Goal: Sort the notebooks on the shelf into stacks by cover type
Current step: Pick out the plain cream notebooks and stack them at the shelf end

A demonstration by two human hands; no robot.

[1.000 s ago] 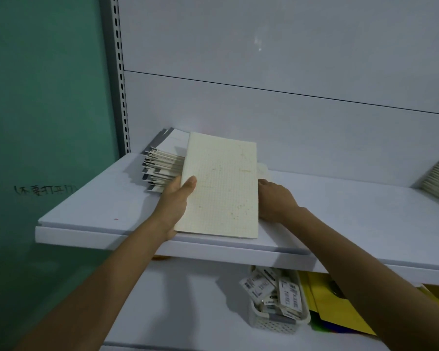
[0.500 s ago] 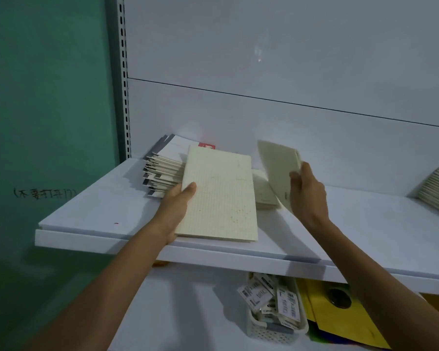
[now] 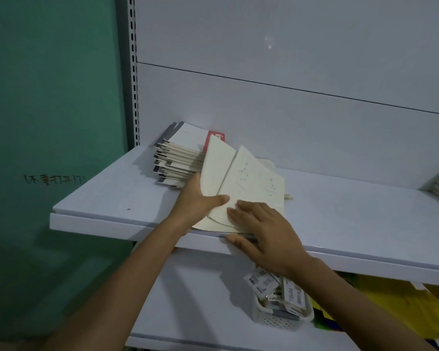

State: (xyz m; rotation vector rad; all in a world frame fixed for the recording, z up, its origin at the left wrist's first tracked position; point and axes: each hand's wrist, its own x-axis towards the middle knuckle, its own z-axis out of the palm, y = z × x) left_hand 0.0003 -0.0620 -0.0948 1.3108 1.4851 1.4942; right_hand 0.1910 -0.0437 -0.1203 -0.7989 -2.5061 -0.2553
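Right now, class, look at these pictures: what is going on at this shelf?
A person is sorting notebooks on a white shelf. The left hand grips the left edge of two cream notebooks near the shelf's front, one lying askew over the other. The right hand presses flat on the upper one, its thumb at the shelf's front edge. Behind them, to the left, sits a fanned grey-and-white stack with a red label on top.

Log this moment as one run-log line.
state: cream notebooks fanned at shelf front | left hand: grips their left edge | right hand: fingers flat on top | grey-spined stack: behind them
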